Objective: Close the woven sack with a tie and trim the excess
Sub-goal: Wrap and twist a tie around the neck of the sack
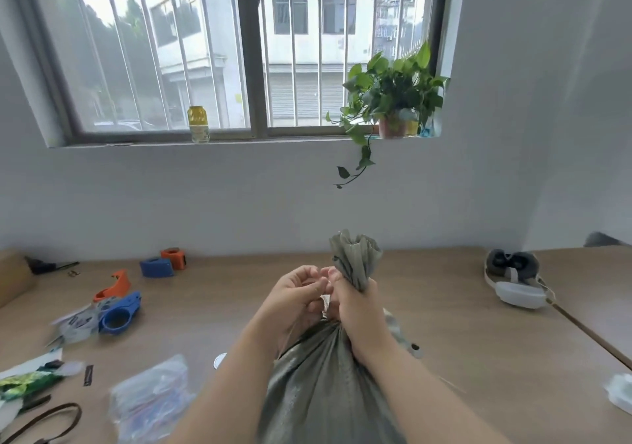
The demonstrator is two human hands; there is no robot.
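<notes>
Woven sack (318,375) stands at the middle of the worktop's (444,324) near edge, grey-green, body bulging below, mouth gathered into a ruffled neck (355,255) that points up and away. Right hand (355,310) is wrapped round the neck just under the ruffle, fingers curled tight on the cloth. Left hand (297,293) sits touching it on the near-left side, fingertips pinching a pale, shiny tie (324,303) against the neck. How far the tie goes round is hidden behind the fingers. Judgement: the step is wrapping and cinching, trimming not yet begun. To do it well, hold the right-hand squeeze firm so the gathers do not spread. Lay the tie below that fist, where the neck is narrowest. Pull it snug before twisting or locking, and leave the tail sticking out clear of the cloth so a cut will not nick the weave. Risk: easing the right hand early lets the pleats slip. Toward the left edge lie a blue tape dispenser (119,313) and an orange one (113,288), and near the left near corner a blurred clear bag (150,399). No cutter can be picked out for certain.
</notes>
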